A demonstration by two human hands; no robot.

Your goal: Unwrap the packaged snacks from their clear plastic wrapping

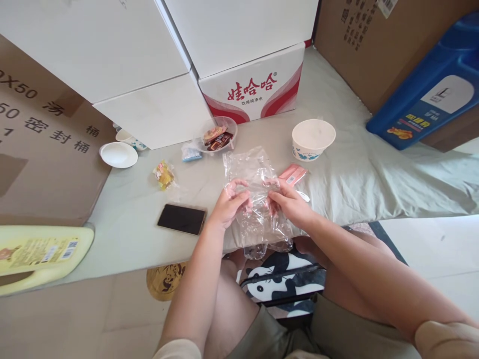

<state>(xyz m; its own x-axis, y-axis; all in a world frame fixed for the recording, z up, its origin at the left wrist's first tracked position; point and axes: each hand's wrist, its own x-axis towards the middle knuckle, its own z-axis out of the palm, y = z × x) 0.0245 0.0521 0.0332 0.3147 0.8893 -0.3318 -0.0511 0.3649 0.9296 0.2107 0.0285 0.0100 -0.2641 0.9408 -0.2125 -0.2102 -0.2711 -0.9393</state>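
Observation:
A clear plastic bag (258, 164) stretches between my two hands, its lower part hanging over the front edge of the cloth-covered surface. My left hand (234, 202) pinches the bag on its left side. On the other side my right hand (288, 199) grips it with thumb and fingers. Just behind my right hand lies a pink packet (294, 173), partly covered by the bag. A white paper bowl (313, 139) with a blue pattern stands farther back on the right. Beyond the bag is a clear plastic bowl (232, 130) with wrapped snacks in it.
A black phone (182, 218) lies left of my left hand, with a yellow wrapped snack (163, 174) and a small blue-and-white packet (191, 152) behind it. White boxes (254, 87) line the back. A blue jug (422, 89) stands right, a yellow bottle (45, 254) lies left.

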